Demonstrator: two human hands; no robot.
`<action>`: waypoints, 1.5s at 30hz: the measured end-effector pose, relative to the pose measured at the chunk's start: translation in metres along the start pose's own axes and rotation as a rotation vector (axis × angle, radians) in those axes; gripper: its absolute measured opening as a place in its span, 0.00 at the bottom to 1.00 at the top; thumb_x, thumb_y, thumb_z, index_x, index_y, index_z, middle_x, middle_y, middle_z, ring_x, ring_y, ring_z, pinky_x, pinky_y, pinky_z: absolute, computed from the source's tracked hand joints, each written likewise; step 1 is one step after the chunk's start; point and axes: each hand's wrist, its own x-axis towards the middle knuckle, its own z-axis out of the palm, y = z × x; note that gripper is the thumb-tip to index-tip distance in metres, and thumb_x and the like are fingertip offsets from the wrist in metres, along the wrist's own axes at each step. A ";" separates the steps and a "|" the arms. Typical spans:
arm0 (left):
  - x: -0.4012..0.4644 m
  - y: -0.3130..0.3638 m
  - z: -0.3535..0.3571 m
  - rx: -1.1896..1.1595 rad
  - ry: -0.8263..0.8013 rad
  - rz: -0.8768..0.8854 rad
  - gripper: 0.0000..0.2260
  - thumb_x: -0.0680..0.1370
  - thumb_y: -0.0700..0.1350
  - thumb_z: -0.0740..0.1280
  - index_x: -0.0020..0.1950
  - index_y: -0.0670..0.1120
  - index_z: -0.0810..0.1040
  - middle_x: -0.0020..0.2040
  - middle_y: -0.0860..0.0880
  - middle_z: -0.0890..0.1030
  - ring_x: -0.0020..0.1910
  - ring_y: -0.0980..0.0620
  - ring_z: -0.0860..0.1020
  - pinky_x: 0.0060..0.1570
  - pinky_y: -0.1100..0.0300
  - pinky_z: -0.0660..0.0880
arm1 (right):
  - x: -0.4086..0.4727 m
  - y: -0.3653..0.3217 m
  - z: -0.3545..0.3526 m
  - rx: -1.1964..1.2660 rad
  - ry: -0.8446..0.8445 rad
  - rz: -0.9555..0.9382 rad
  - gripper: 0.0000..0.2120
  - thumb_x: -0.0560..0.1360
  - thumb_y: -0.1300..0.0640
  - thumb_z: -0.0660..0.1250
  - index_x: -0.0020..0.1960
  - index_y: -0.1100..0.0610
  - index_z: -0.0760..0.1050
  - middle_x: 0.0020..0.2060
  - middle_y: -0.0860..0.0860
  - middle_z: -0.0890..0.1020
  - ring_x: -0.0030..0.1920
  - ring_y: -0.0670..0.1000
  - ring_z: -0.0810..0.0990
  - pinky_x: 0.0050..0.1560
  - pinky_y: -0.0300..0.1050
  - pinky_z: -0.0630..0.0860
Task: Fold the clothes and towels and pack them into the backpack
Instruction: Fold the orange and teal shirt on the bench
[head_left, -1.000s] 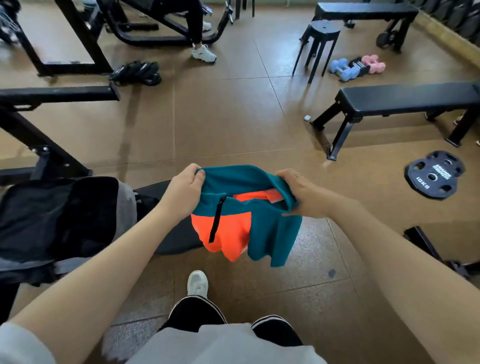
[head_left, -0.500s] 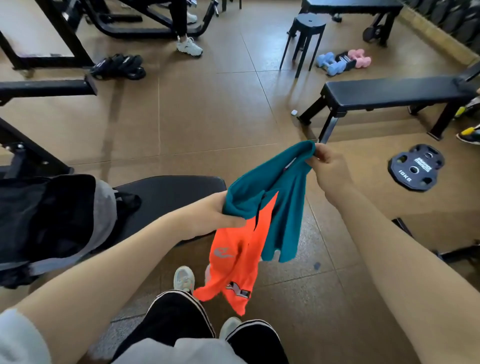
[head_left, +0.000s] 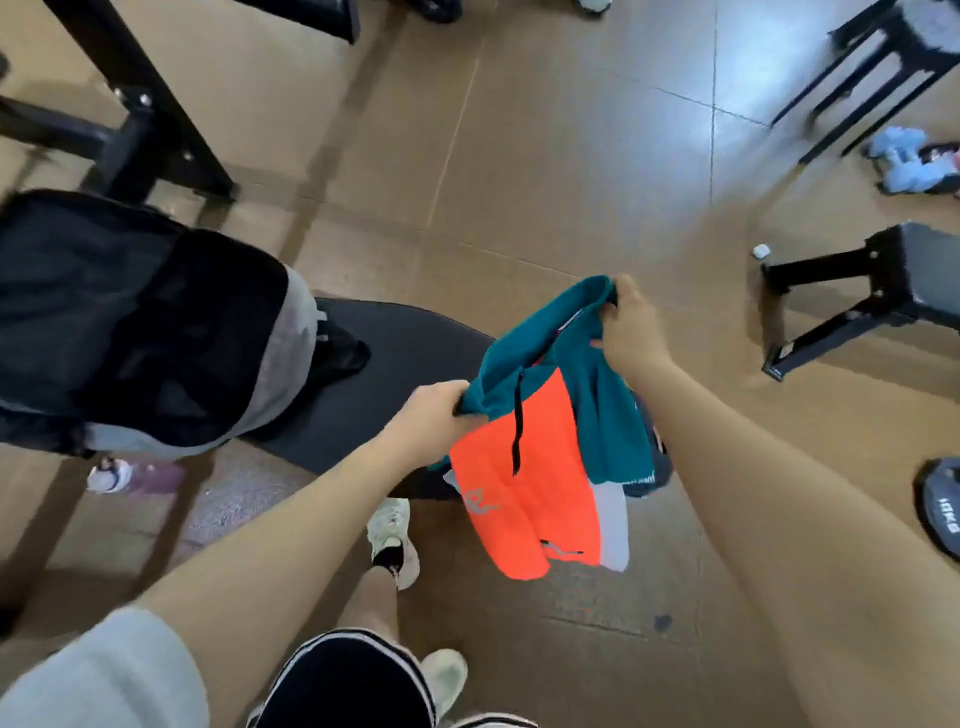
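Observation:
A pair of teal and orange shorts (head_left: 524, 467) with a black drawstring hangs in the air over the end of a black padded bench (head_left: 374, 374). My left hand (head_left: 426, 415) grips the teal waistband at its near left end. My right hand (head_left: 631, 325) grips the waistband at its far right end, higher up. The orange legs hang down with a white lining showing at the right. An open black and grey backpack (head_left: 140, 332) lies on the bench at the left, its dark inside facing up.
A black bench (head_left: 883, 291) stands at the right, a black stool (head_left: 883, 67) behind it, blue dumbbells (head_left: 904, 161) beside that. A 10 kg weight plate (head_left: 943, 514) lies at the right edge. A black rack frame (head_left: 145, 119) stands at the upper left. My feet are below the bench.
The shorts have opened out and hang lower, with the legs pointing down. My hands have drawn the waistband wider apart. The view has tilted down and to the left.

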 end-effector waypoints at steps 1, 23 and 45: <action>0.013 -0.016 -0.009 -0.017 0.072 -0.064 0.06 0.76 0.46 0.65 0.49 0.44 0.76 0.42 0.50 0.78 0.40 0.53 0.74 0.33 0.63 0.67 | 0.016 -0.008 0.019 0.003 -0.044 0.003 0.08 0.76 0.66 0.56 0.46 0.54 0.68 0.44 0.60 0.76 0.44 0.60 0.77 0.46 0.61 0.78; 0.058 0.021 -0.031 -0.174 0.273 -0.126 0.27 0.72 0.45 0.72 0.67 0.53 0.64 0.39 0.49 0.81 0.36 0.53 0.78 0.39 0.60 0.73 | 0.105 0.016 0.000 -0.243 -0.411 -0.670 0.09 0.77 0.63 0.62 0.54 0.56 0.78 0.51 0.53 0.77 0.49 0.56 0.76 0.50 0.48 0.72; -0.059 0.137 0.048 -0.252 0.289 -0.136 0.15 0.66 0.51 0.66 0.47 0.43 0.75 0.46 0.42 0.80 0.42 0.55 0.76 0.50 0.56 0.71 | 0.035 0.067 -0.163 0.262 -0.778 -0.320 0.14 0.73 0.73 0.52 0.40 0.57 0.68 0.37 0.53 0.71 0.39 0.50 0.70 0.44 0.42 0.69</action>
